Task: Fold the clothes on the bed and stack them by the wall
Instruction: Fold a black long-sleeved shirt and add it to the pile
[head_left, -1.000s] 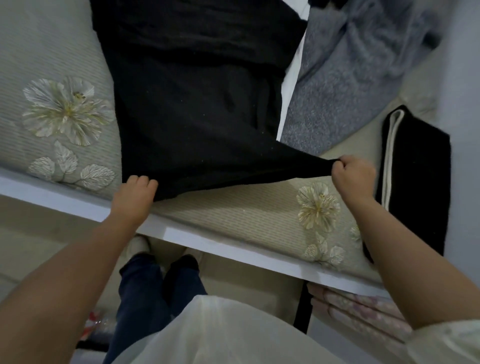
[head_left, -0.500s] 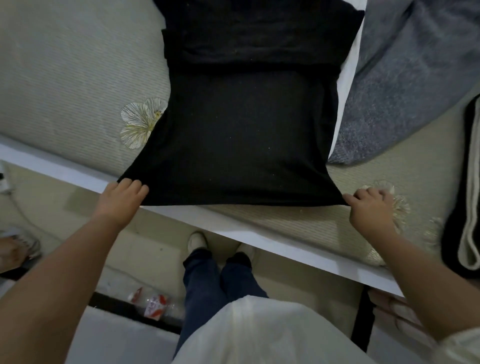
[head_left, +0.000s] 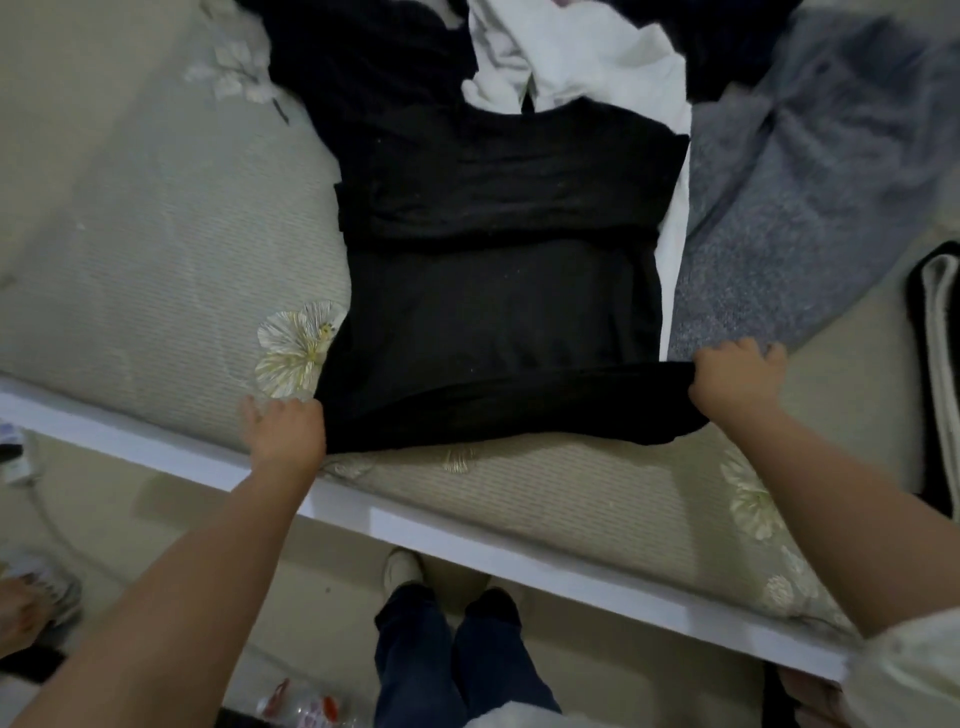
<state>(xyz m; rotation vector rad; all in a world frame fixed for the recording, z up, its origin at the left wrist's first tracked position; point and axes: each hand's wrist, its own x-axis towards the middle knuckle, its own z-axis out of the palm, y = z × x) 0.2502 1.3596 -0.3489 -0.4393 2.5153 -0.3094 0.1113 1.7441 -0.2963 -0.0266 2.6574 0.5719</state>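
- Because the black garment (head_left: 493, 312) has to fold in half toward its far end, I've got both hands pinched shut on its near hem: my left hand (head_left: 288, 434) closed on the left corner, my right hand (head_left: 737, 382) closed on the right corner, the hem stretched taut between them and lifted slightly off the bed.
- Beyond the grip, the garment lies flat on the bed cover (head_left: 156, 249), its upper part already doubled across the chest, which I judge keeps the sleeves tucked in.
- Just past my right hand sits a grey garment (head_left: 810, 208); a strip of white cloth (head_left: 587, 57) shows between it and the black one and bunches up at the far end.
- Further right of that grip, a folded dark item with a pale edge (head_left: 935, 364) lies at the frame edge, likely the stack's start.
- Nearer than the grip runs the white bed rail (head_left: 467, 540); below it, bare floor, my feet, some litter.
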